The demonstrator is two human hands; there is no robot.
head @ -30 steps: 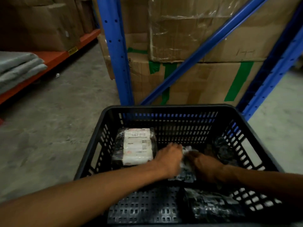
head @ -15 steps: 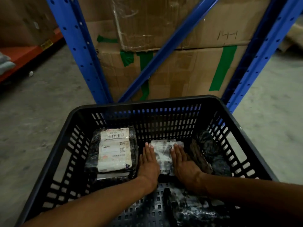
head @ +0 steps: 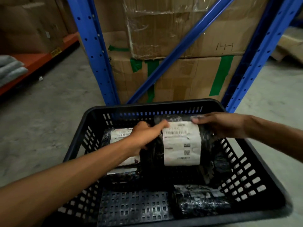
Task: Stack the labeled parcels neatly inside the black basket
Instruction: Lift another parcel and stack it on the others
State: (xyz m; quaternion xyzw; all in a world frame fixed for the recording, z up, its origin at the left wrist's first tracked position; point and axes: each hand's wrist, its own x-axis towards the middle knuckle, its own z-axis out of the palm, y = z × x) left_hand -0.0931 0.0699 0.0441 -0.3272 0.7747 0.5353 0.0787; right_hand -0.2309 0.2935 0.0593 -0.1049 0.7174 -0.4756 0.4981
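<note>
I hold a black-wrapped parcel (head: 180, 143) in both hands above the middle of the black basket (head: 255, 163), its white shipping label (head: 182, 143) with barcodes turned up toward me. My left hand (head: 144, 136) is closed around the parcel's left edge, thumb over the top beside the label and fingers tucked underneath. My right hand (head: 219, 126) clamps the upper right corner, thumb on the label's top edge and the other fingers curled down the wrapping on the right side. The parcel is lifted and tilted, its lower end hanging low in the basket; whether it touches anything beneath I cannot tell.

Under my left forearm, in the basket's far left part, lies a second labeled parcel (head: 121, 135), label up, with another wrapped parcel (head: 122, 173) showing beneath its near edge. In the near right corner a dark shiny plastic-wrapped parcel (head: 201, 200) rests on the perforated floor. More dark wrapping (head: 221, 163) sits against the right wall, too dim to make out.

The basket stands on the concrete floor (head: 54, 112) just in front of a blue rack frame (head: 91, 51) holding cardboard boxes (head: 188, 74) patched with green tape. To the left, an orange shelf (head: 37, 59) carries folded grey fabric (head: 11, 68).
</note>
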